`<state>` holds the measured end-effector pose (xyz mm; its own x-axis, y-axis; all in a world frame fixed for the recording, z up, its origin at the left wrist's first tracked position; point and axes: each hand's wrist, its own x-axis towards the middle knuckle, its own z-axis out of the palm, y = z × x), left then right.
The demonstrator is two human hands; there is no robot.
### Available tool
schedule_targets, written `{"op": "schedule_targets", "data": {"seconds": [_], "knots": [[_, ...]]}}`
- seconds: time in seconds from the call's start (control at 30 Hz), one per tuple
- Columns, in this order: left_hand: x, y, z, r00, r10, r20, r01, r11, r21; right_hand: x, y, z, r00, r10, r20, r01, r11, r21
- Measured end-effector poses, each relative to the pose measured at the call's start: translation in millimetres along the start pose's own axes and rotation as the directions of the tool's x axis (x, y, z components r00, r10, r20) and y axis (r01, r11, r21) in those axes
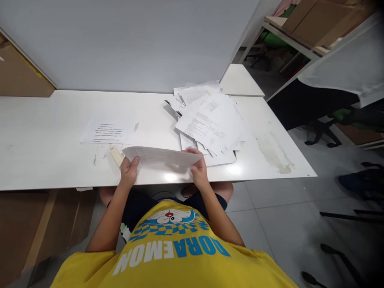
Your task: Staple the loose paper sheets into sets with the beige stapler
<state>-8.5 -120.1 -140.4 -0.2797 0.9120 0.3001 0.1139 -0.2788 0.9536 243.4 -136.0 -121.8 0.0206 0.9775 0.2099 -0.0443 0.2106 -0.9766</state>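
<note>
Both hands hold up a white sheet of paper (163, 155) near the front edge of the table. My left hand (129, 171) pinches its left end, thumb on the near side. At the right end, my right hand (198, 168) grips it, with some fingers behind the sheet. Faint print shows on the paper, too small to read. Just beside my left hand lies a cream-coloured block-like object (116, 156), partly covered. Beyond my right hand is a messy pile of printed papers (210, 120). Another printed sheet (105, 130) rests flat on the table to the left.
The white table (45, 140) has scuffed, stained patches at its right end. A grey partition (129, 44) stands along its back edge. Cardboard (24, 72) leans at the far left. Office chairs (322, 132) and another desk with boxes (322, 22) are to the right.
</note>
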Motion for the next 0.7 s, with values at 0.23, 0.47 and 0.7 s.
{"op": "schedule_targets", "data": {"seconds": [0.23, 0.47, 0.7], "knots": [[12.4, 21.9, -3.1, 0.993, 0.114, 0.042, -0.115, 0.993, 0.016, 13.6, -9.8, -4.6, 0.990, 0.069, -0.127, -0.079, 0.994, -0.076], [4.0, 16.2, 2.3, 0.997, 0.078, -0.015, -0.077, 0.994, 0.075, 12.1, 5.0, -8.4, 0.994, 0.105, -0.043, -0.105, 0.994, 0.003], [4.1, 18.0, 6.7, 1.000, 0.022, 0.003, -0.023, 0.998, 0.060, 9.3, 3.5, -10.5, 0.986, 0.141, -0.092, -0.142, 0.990, 0.004]]}}
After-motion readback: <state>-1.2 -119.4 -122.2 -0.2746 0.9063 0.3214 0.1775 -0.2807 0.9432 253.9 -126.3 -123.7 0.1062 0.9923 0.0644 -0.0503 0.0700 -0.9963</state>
